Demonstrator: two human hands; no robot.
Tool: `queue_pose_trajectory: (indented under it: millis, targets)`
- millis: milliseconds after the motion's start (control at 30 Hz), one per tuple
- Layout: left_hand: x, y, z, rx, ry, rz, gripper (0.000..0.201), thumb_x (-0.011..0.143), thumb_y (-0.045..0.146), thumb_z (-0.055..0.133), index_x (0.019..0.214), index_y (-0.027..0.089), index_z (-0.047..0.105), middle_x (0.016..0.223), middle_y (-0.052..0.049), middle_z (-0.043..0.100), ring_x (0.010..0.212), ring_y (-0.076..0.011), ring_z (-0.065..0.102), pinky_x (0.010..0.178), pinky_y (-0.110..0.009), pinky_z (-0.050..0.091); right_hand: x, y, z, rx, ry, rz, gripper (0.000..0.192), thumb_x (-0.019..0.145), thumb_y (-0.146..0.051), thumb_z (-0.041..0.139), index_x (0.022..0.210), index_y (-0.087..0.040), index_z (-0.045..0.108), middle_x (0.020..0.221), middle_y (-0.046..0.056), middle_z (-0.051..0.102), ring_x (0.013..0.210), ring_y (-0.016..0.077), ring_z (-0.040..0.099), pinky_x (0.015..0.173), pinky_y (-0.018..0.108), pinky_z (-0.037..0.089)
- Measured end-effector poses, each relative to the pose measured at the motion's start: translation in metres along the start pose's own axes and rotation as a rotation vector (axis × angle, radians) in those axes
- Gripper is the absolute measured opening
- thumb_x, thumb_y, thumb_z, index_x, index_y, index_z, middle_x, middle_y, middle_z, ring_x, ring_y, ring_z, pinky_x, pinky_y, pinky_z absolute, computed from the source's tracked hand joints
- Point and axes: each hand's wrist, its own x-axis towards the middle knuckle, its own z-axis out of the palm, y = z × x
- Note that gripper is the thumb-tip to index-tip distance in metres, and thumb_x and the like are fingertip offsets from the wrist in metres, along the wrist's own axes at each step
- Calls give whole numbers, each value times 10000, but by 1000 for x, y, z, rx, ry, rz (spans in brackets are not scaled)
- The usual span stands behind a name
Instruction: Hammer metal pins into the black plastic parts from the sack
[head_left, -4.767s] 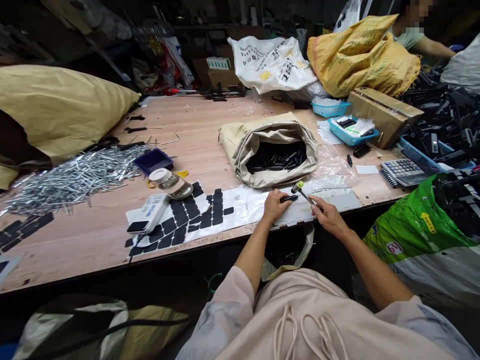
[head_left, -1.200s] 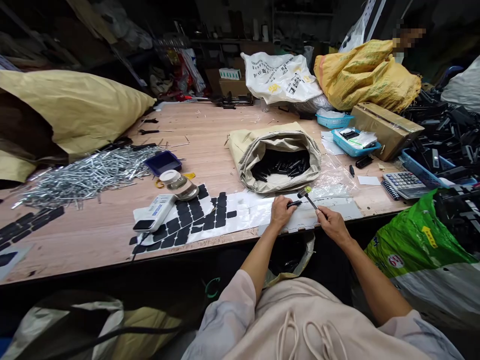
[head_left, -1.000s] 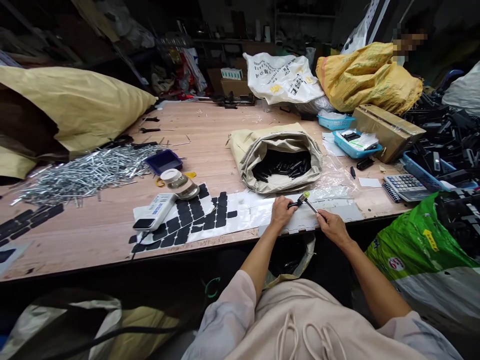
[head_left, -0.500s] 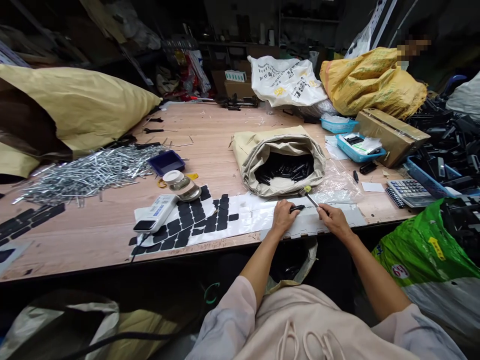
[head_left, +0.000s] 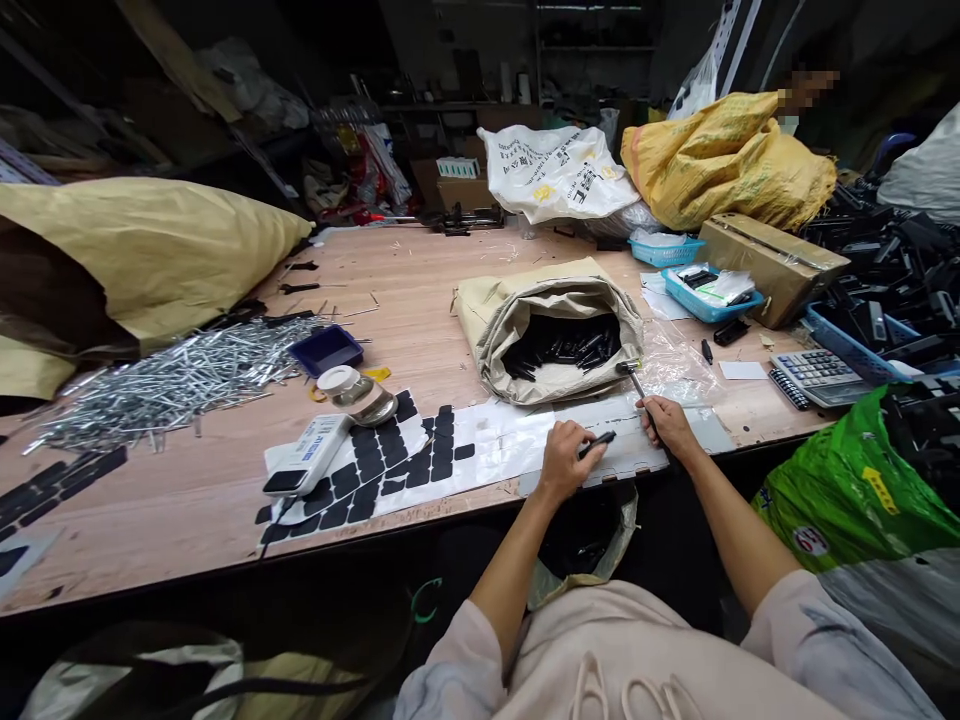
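My left hand (head_left: 562, 460) grips a small black plastic part (head_left: 598, 441) at the near edge of the wooden table (head_left: 225, 470). My right hand (head_left: 666, 424) holds a small hammer (head_left: 634, 381) by its thin handle, with the head raised toward the open beige sack (head_left: 551, 325) full of black parts. Both hands rest over white backing sheets (head_left: 510, 435) that carry black adhesive pads (head_left: 390, 450).
A glass jar (head_left: 352, 385) and a white handheld device (head_left: 304, 455) lie left of the pads. Metal pins (head_left: 165, 375) are heaped at the left beside a blue tray (head_left: 326, 348). A calculator (head_left: 817, 370), blue baskets (head_left: 705, 295), a cardboard box (head_left: 772, 260) and sacks crowd the right. A bag (head_left: 585, 530) hangs under the edge. Another person sits far right.
My right hand has swung the hammer head up and away from the black part toward the sack. My left hand has drawn the part slightly nearer the table edge.
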Motion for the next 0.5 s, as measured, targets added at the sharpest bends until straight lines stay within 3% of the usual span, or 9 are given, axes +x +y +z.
queue_pose_trajectory:
  millis: [133,267,367,500]
  targets:
    - [-70,11,4,120,-77,117,218,930,447,617,902,255,716,831,-74,638,855,-235,578,824,-413,448,0,0,0,-3,-1,0,343,856,-527,611,910,-189,620,562,-60,543,348,77,408,296,191,324]
    - [-118,12,15,230,-90,87,242,926,446,641,1068,267,722,834,-79,652,837,-256,602,766,-422,469,-2,-1,0,-15,5,12,336,857,-517,621,917,-187,625,568,-56,542,356,78,419,297,191,334]
    - [-102,17,11,171,-41,62,337,924,453,648,1206,274,689,894,-82,670,857,-243,631,769,-383,507,-4,-2,1,-22,-9,7,339,866,-520,621,927,-187,629,575,-51,545,362,78,423,303,192,341]
    - [-14,13,-14,161,200,-121,298,981,403,532,1150,232,709,874,-82,664,809,-210,631,750,-332,498,-4,-2,1,-28,-7,0,341,868,-529,616,915,-191,625,570,-51,541,363,82,417,302,197,338]
